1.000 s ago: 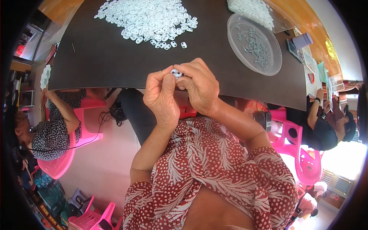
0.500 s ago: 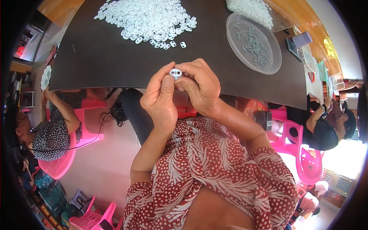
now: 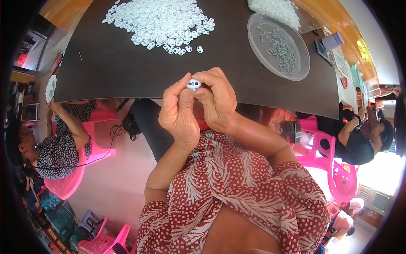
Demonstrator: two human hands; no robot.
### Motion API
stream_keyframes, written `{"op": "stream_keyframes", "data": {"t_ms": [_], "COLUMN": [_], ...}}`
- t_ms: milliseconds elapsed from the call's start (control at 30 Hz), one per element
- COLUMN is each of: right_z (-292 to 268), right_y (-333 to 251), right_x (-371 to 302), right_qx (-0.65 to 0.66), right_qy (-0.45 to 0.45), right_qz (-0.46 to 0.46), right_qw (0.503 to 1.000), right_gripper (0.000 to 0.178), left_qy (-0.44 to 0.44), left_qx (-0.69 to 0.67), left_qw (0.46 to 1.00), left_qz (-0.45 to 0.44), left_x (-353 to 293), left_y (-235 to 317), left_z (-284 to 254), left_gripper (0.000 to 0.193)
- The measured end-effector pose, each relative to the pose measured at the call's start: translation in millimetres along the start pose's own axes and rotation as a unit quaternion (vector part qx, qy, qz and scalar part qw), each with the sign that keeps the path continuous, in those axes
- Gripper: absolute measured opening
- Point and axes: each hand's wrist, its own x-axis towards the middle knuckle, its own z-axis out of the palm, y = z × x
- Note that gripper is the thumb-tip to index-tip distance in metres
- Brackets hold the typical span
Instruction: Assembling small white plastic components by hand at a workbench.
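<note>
A small rounded white plastic piece with two dark holes is pinched between the fingertips of both hands, just off the table's near edge. My left hand grips it from the left, thumb in front. From the right, my right hand closes on it with bent fingers and thumb. The fingers partly cover its lower part. Beyond the hands, a big heap of white two-holed plastic pieces lies on the dark table, with several loose ones at its near edge.
A round clear plastic tray of small metal screw-like parts stands at the right. Behind it lies a clear bag of white pieces. A lilac cup is at the far right. People sit on pink chairs at both sides.
Both hands have come slightly nearer to me with the white piece, which has tilted, its holes facing differently. The right hand has shifted a little left, closer to the left hand.
</note>
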Motion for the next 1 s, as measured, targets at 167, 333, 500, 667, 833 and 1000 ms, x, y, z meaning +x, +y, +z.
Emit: {"op": "stream_keyframes", "data": {"t_ms": [167, 333, 500, 667, 833, 1000], "right_z": [1.9, 3.8, 1.6, -2.3, -26.8, -83.8], "right_y": [2.8, 5.1, 5.5, 4.4, 11.6, 28.8], "right_x": [-1.7, -2.1, -4.4, -0.4, 9.5, 52.7], "right_qx": [0.008, 0.004, 0.004, 0.001, -0.002, -0.087], "right_qy": [0.012, 0.017, 0.001, 0.004, -0.013, 0.002], "right_qz": [-0.024, -0.033, -0.023, 0.007, 0.159, 0.164], "right_qw": [1.000, 0.999, 1.000, 1.000, 0.987, 0.983], "right_gripper": [0.022, 0.021, 0.017, 0.015, 0.014, 0.010], "left_qy": [0.000, 0.006, -0.001, -0.009, -0.080, -0.154], "left_qx": [0.028, 0.051, 0.071, 0.101, 0.117, 0.379], "left_qw": [0.999, 0.997, 0.995, 0.993, 0.986, 0.875], "left_qz": [0.026, 0.061, 0.068, 0.055, -0.092, 0.259], "left_x": [-2.0, -0.2, -1.1, 2.1, 20.1, 71.2], "left_y": [-3.0, -6.5, -8.6, -5.3, 6.0, -23.8], "left_z": [0.0, 1.2, 0.8, 6.7, 9.2, 10.2], "left_gripper": [0.022, 0.022, 0.020, 0.020, 0.023, 0.025]}}
